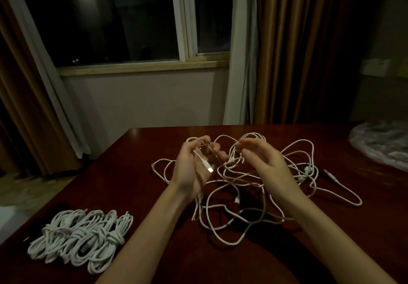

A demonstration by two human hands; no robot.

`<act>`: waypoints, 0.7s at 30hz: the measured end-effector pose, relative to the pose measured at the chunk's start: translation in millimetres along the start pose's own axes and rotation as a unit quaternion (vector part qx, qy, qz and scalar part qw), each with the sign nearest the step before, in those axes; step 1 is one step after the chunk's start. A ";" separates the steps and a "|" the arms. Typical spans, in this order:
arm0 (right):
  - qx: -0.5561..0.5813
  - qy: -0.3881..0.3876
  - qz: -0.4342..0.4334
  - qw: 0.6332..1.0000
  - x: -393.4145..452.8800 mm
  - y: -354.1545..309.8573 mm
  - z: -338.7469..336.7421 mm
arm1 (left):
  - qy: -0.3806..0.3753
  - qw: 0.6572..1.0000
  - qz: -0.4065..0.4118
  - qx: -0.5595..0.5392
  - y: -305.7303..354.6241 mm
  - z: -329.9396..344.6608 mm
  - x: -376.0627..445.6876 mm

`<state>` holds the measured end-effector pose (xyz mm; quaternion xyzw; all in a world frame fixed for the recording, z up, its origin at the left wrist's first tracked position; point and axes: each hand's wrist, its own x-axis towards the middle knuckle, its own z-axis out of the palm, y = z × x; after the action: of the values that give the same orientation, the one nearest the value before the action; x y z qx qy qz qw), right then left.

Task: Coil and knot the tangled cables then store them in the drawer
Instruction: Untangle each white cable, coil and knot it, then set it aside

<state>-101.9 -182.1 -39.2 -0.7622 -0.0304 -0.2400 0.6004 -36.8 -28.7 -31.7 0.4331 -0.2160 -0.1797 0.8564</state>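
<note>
Knotted coils (81, 237) lie at the table's (136, 186) left edge. The left hand (194, 166) grips a cable end, connector (208, 168) pointing toward the person. The right hand (262, 162), fingers loosely curled, pinches a strand; the tangled cables (254, 195) lie directly beneath both hands.

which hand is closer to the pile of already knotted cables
Left. The left hand is up and to the right of the knotted cable bundles; the right hand is farther right, over the tangled cables.
</note>
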 end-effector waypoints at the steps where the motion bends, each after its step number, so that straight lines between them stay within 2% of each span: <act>1: -0.013 -0.033 0.012 0.999 -0.7 0.8 1.3 | -0.008 0.997 -0.031 -0.066 5.6 -2.1 0.3; 4: -0.073 -0.125 0.042 0.989 -4.9 0.6 6.1 | -0.023 0.982 -0.068 -0.176 10.9 -9.2 0.5; 7: -0.140 -0.163 0.031 0.976 -7.9 -1.2 3.6 | -0.001 0.978 -0.045 -0.202 13.3 -17.6 0.9; 14: -0.137 -0.169 -0.011 0.976 -5.7 -8.6 -8.7 | 0.040 0.982 -0.041 -0.178 16.8 -32.1 6.4; 17: -0.184 -0.159 -0.033 0.969 -5.0 -6.6 -11.8 | 0.052 0.985 -0.040 -0.161 15.9 -32.6 8.2; 21: -0.215 -0.131 -0.085 0.964 -5.1 -8.7 -11.9 | 0.078 0.992 -0.039 -0.087 9.2 -26.6 7.8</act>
<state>-113.2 -189.5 -31.4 -0.8927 -0.1210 -0.1891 0.3908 -15.1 -9.7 -36.6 0.3775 -0.1148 -0.1969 0.8975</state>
